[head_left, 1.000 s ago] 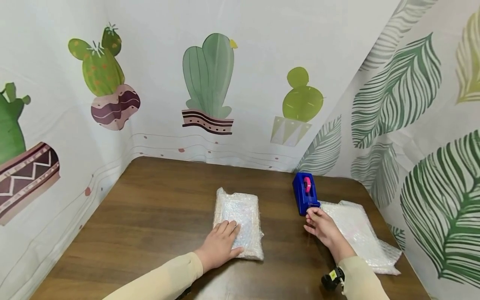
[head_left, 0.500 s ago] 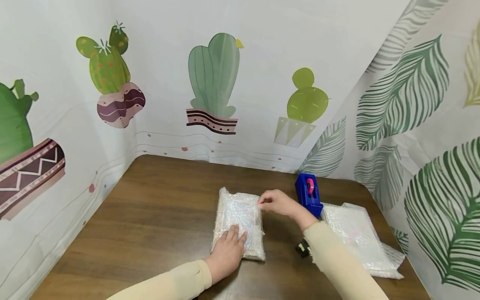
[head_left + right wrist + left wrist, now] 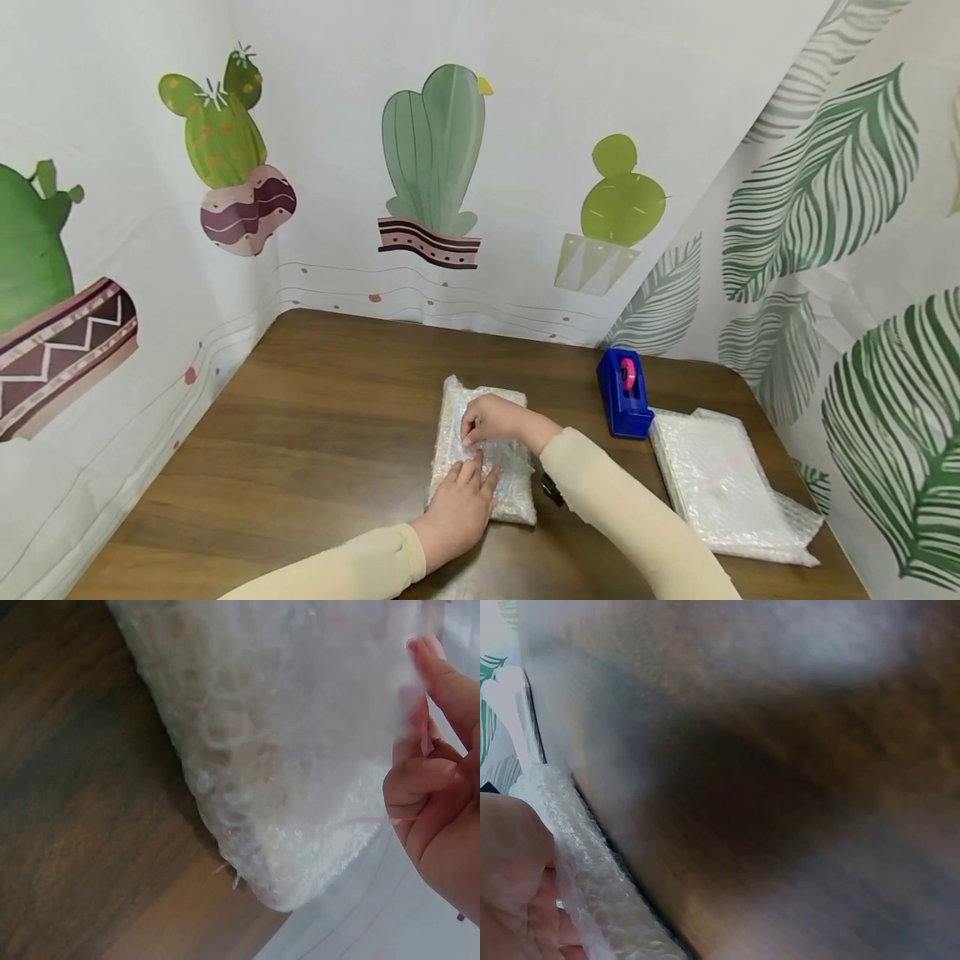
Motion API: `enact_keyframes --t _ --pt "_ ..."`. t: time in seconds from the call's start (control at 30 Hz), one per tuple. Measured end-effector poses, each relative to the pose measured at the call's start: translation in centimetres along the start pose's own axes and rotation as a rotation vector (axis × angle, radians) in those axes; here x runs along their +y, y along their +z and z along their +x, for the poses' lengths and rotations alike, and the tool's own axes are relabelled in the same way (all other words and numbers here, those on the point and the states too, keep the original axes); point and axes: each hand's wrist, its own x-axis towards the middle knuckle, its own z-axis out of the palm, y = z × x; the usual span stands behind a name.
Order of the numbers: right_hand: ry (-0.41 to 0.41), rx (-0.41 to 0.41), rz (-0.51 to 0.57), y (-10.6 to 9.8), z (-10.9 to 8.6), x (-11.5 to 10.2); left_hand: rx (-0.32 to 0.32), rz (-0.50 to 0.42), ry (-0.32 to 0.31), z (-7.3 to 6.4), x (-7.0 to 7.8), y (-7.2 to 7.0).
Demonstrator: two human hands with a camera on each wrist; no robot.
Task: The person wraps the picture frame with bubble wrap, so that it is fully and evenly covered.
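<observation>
A flat bubble-wrapped package [image 3: 517,479] lies on the brown wooden table [image 3: 300,442]. My left hand [image 3: 459,512] rests on its near part with fingers extended. Over the package's middle, my right hand [image 3: 497,418] has its thumb and index finger drawn together. In the right wrist view, a small clear strip of tape [image 3: 425,742] shows at those fingers, partly hidden and hard to make out. The left wrist view shows the side of the bubble wrap [image 3: 604,877] beside my palm.
A blue tape dispenser [image 3: 626,408] with a pink core [image 3: 627,375] stands at the back right. Next to it, a second bubble-wrapped package [image 3: 712,479] lies near the table's right edge. Walls covered in plant-print cloth [image 3: 525,167] enclose the back and sides.
My right hand has moved left from the tape dispenser to above the package's middle. My left hand has slid slightly toward the package's near end and still rests on it.
</observation>
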Motion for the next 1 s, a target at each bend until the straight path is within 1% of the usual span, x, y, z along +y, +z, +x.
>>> enact_keyframes --t 0.1,0.17,0.27,0.4,0.5,0.57,0.7,0.8,0.9,1.0 --pt "-0.001 -0.011 -0.037 0.3 0.4 -0.1 0.001 0.007 0.026 0.0 -0.2 0.1" --pt "-0.008 -0.013 -0.058 0.4 0.6 -0.2 0.007 -0.009 0.041 0.0 -0.6 0.2" --pt "-0.017 -0.013 -0.089 0.6 0.9 -0.2 0.005 -0.064 0.063 0.0 -1.2 0.4" --pt "0.01 -0.024 -0.115 0.8 1.2 -0.3 -0.04 -0.154 0.087 0.1 -2.1 0.7" --pt "0.023 -0.024 -0.122 1.0 1.2 -0.3 -0.061 -0.183 0.107 0.3 -2.6 0.9" --pt "0.018 -0.012 -0.131 1.2 1.1 -0.3 -0.059 -0.191 0.116 0.4 -2.7 1.0" --pt "0.022 0.054 -0.153 1.6 0.7 0.0 -0.059 -0.189 0.11 0.4 -2.7 1.0" --pt "0.055 0.105 -0.119 1.6 0.2 0.2 -0.089 -0.188 0.1 0.4 -2.5 1.0" --pt "0.106 0.106 -0.101 1.1 -0.2 0.3 -0.115 -0.191 0.096 0.3 -2.4 0.8" --pt "0.143 0.066 -0.12 0.3 -0.2 0.5 -0.124 -0.196 0.096 0.3 -2.3 0.6"
